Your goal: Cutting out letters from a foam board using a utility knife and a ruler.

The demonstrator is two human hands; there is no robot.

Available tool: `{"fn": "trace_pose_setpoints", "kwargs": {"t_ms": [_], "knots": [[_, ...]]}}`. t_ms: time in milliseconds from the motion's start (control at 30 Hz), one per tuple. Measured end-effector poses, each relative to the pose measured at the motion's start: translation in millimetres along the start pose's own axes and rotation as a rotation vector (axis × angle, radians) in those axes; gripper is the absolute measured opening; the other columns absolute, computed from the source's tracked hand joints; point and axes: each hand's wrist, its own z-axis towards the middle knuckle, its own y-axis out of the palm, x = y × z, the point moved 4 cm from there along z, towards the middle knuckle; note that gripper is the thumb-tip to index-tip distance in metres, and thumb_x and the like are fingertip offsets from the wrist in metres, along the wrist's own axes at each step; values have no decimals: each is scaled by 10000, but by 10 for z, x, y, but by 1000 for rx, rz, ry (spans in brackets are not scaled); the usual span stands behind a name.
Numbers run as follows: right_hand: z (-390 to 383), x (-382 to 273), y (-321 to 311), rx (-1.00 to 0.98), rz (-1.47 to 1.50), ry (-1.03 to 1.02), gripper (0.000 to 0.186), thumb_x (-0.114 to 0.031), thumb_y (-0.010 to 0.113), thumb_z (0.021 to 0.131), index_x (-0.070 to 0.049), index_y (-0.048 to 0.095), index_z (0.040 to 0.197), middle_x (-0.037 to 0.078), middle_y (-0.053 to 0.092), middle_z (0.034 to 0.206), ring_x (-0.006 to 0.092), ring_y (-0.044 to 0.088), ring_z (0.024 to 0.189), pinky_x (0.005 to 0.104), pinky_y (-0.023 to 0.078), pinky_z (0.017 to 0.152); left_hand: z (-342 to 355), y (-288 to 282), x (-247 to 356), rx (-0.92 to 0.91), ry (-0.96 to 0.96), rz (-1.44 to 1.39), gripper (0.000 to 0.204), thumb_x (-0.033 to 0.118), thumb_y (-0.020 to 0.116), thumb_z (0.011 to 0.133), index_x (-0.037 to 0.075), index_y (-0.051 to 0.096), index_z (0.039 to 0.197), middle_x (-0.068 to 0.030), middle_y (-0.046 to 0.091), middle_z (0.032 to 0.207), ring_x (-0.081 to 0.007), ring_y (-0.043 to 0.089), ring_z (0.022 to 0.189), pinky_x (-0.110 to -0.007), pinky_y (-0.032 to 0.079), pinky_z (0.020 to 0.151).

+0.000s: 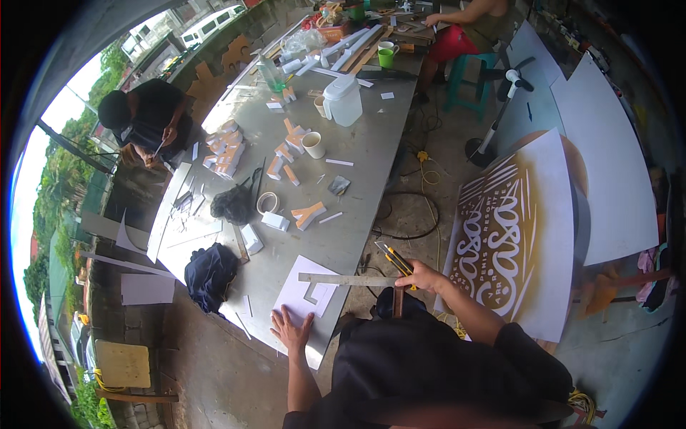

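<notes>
My left hand (291, 330) lies with fingers spread on a white sheet (289, 292) near the table's front edge. Out of this sheet a stepped shape is cut, and the table's grey shows through. In my right hand (424, 277), at the table's right edge, are a yellow-and-black utility knife (397, 259) and a try square (343, 280). The square's metal blade reaches left over the sheet; its brown stock hangs below my fingers. Whether the blade touches the sheet I cannot tell.
The metal table (357, 186) bears a dark cloth (211, 276), a tape roll (268, 203), a paper cup (313, 145), a plastic pitcher (343, 100) and several white-and-orange block letters (227, 150). One person (153, 118) works at the left, another (471, 32) at the far end. A sign panel (511, 236) leans at right.
</notes>
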Motion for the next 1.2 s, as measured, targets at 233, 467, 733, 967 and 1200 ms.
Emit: {"fn": "trace_pose_setpoints", "kwargs": {"t_ms": [233, 467, 733, 967, 1200], "knots": [[390, -43, 142, -110, -17, -23, 458, -121, 884, 793, -31, 635, 1167, 5, 625, 992, 127, 623, 956, 307, 528, 864, -240, 251, 12, 173, 69, 23, 1016, 671, 619, 928, 45, 270, 1648, -298, 167, 1703, -457, 139, 1586, -617, 101, 1264], [544, -121, 370, -197, -98, -16, 415, -88, 857, 828, -18, 618, 1159, 11, 632, 973, 125, 645, 902, 301, 549, 815, -224, 374, 149, 161, 32, -5, 791, 511, 520, 1039, 70, 283, 1651, -254, 195, 1713, -466, 148, 1582, -630, 112, 1258], [317, -87, 406, -43, -4, -30, 363, -69, 848, 839, -35, 602, 1104, 11, 618, 931, 131, 660, 855, 309, 561, 775, -163, 289, 139, 251, 6, -33, 776, 518, 565, 1013, 92, 357, 1626, -236, 269, 1691, -438, 185, 1577, -618, 83, 1266], [47, -125, 629, 107, 90, -71, 346, -49, 843, 839, -48, 573, 1056, 47, 639, 937, 188, 709, 852, 360, 603, 747, -241, 227, 138, 266, 19, -114, 787, 519, 563, 1005, 55, 369, 1610, -235, 273, 1689, -427, 163, 1585, -632, 52, 1261], [-195, -3, 815, 245, 25, -92, 311, -50, 838, 842, -50, 589, 1029, 49, 645, 912, 193, 700, 829, 363, 604, 725, -203, 187, 170, 304, 65, -160, 769, 532, 534, 1012, 53, 394, 1597, -232, 275, 1692, -417, 155, 1592, -617, 29, 1269]]}}
